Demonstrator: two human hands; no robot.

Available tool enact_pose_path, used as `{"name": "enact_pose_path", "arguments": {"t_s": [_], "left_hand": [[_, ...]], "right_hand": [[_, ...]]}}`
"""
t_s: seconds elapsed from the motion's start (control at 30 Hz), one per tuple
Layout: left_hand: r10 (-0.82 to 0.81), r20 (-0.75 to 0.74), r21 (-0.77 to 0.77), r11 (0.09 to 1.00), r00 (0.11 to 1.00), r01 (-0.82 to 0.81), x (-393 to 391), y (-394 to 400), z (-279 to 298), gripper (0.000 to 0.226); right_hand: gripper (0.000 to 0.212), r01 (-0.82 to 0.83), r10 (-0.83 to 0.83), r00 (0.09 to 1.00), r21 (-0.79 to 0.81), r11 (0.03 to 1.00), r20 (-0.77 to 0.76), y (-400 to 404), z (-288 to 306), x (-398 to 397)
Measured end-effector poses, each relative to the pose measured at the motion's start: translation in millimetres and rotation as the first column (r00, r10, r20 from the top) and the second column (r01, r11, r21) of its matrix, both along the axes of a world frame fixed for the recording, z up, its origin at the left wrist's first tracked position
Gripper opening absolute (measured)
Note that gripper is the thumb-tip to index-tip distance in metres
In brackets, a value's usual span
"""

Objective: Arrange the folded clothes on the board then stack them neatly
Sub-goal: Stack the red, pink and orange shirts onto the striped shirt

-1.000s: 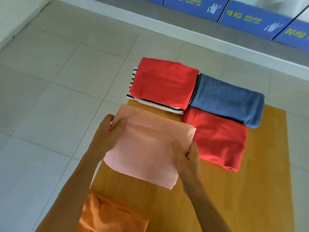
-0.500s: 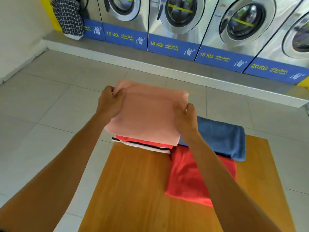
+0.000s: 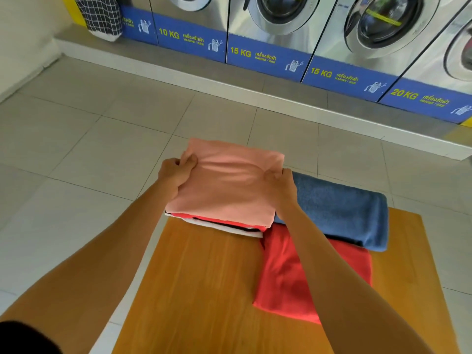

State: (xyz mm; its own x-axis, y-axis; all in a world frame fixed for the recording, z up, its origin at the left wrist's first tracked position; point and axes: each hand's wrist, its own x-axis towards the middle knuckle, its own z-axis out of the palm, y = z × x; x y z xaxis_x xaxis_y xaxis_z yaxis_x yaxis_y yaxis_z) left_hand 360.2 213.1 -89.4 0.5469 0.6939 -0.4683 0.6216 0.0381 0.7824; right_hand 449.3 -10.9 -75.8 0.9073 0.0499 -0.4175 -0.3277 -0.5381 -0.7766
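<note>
Two hands are on the folded pink cloth (image 3: 227, 185), one at each side: the left hand (image 3: 176, 172) pinches its left edge with thumb on top and fingers curled under, and the right hand (image 3: 279, 186) clamps the right edge the same way. So both sets of fingers are closed on the fabric, which is bunched up into ripples between them. The pink piece sits on top of a red cloth (image 3: 222, 221) and a striped black-and-white cloth (image 3: 229, 229), at about 11 o'clock on the wooden board (image 3: 204, 277). Just beside that pile, at 1 o'clock, lies a folded blue towel (image 3: 342, 213), its near edge overlapping another red garment (image 3: 283, 277) at around 3 o'clock. Washing machines (image 3: 281, 14) line the far wall past the tiled floor (image 3: 102, 149).
</note>
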Motion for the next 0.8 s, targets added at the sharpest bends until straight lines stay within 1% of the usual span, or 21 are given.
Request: {"name": "enact_pose_path", "arguments": {"t_s": [0.1, 0.17, 0.2, 0.27, 0.33, 0.4, 0.43, 0.47, 0.5, 0.53, 0.57, 0.6, 0.63, 0.67, 0.7, 0.77, 0.8], "left_hand": [[0.012, 0.025, 0.049, 0.999, 1.000, -0.013, -16.5, 1.2, 4.6, 0.054], [0.002, 0.037, 0.099, 0.995, 0.999, -0.005, -42.2, 3.5, 2.8, 0.045], [0.013, 0.059, 0.090, 0.996, 0.998, -0.018, -60.7, 4.3, 2.4, 0.041], [0.052, 0.091, 0.015, 0.998, 0.995, -0.053, -108.2, 2.5, 2.8, 0.036], [0.081, 0.061, -0.038, 0.996, 0.995, -0.078, -165.8, -5.4, 2.0, 0.034], [0.090, -0.003, -0.041, 0.995, 0.996, -0.090, -225.8, -17.4, -0.1, 0.035], [0.082, -0.052, -0.024, 0.996, 0.995, -0.084, -254.7, -24.6, -0.6, 0.040], [0.054, -0.122, -0.011, 0.998, 0.991, -0.055, -282.7, -31.7, -1.0, 0.050], [-0.009, -0.231, -0.030, 1.000, 0.973, 0.002, -308.7, -38.9, -1.5, 0.064], [-0.112, -0.374, -0.096, 0.992, 0.921, 0.082, -334.6, -46.7, -2.9, 0.076], [-0.242, -0.501, -0.192, 0.967, 0.831, 0.166, -359.0, -55.1, -4.7, 0.085], [-0.358, -0.572, -0.288, 0.930, 0.738, 0.228, -380.4, -62.1, -6.2, 0.093], [-0.435, -0.579, -0.374, 0.893, 0.689, 0.250, -398.6, -68.1, -6.8, 0.098], [-0.469, -0.552, -0.435, 0.867, 0.690, 0.241, -412.5, -73.6, -5.9, 0.098], [-0.476, -0.517, -0.468, 0.853, 0.711, 0.231, -423.1, -78.1, -4.5, 0.094], [-0.470, -0.490, -0.454, 0.857, 0.734, 0.245, -433.8, -84.8, 0.1, 0.087], [-0.475, -0.509, -0.435, 0.862, 0.718, 0.262, -436.3, -87.7, 0.1, 0.088]], "right_hand": [[0.035, 0.019, -0.019, 1.000, 0.014, 1.000, 0.015, -3.5, 3.0, -12.7], [0.038, 0.028, -0.030, 0.999, 0.073, 0.997, 0.029, -8.2, 8.5, -27.5], [0.043, 0.031, -0.036, 0.998, 0.097, 0.995, 0.053, -12.5, 12.7, -38.3], [0.053, 0.028, -0.042, 0.990, 0.107, 0.994, 0.132, -25.8, 18.6, -62.4], [0.057, 0.059, -0.076, 0.985, 0.113, 0.992, 0.152, -46.0, 19.9, -91.5], [0.051, 0.076, -0.088, 0.991, 0.110, 0.991, 0.103, -71.7, 15.4, -127.9], [0.042, 0.062, -0.068, 0.996, 0.098, 0.993, 0.063, -85.7, 12.3, -149.4], [0.030, 0.033, -0.034, 0.999, 0.080, 0.996, 0.019, -100.5, 8.9, -172.3], [0.014, -0.021, 0.023, 0.999, 0.060, 0.998, -0.037, -114.2, 6.7, -194.9], [0.007, -0.091, 0.093, 0.989, 0.024, 0.996, -0.116, -127.4, 5.6, -217.5], [0.013, -0.173, 0.163, 0.963, -0.029, 0.985, -0.214, -140.0, 3.4, -238.8], [0.017, -0.269, 0.235, 0.916, -0.062, 0.961, -0.327, -151.4, 2.5, -258.3], [0.019, -0.362, 0.297, 0.847, -0.069, 0.930, -0.442, -160.4, 3.8, -276.5], [0.024, -0.454, 0.353, 0.764, -0.061, 0.889, -0.541, -166.7, 5.6, -293.3], [0.030, -0.546, 0.410, 0.673, -0.040, 0.837, -0.616, -170.3, 6.8, -308.5], [0.047, -0.715, 0.530, 0.501, 0.018, 0.699, -0.685, -169.3, 9.1, -336.1], [0.057, -0.773, 0.582, 0.435, 0.047, 0.633, -0.687, -166.4, 8.1, -349.5]]}}
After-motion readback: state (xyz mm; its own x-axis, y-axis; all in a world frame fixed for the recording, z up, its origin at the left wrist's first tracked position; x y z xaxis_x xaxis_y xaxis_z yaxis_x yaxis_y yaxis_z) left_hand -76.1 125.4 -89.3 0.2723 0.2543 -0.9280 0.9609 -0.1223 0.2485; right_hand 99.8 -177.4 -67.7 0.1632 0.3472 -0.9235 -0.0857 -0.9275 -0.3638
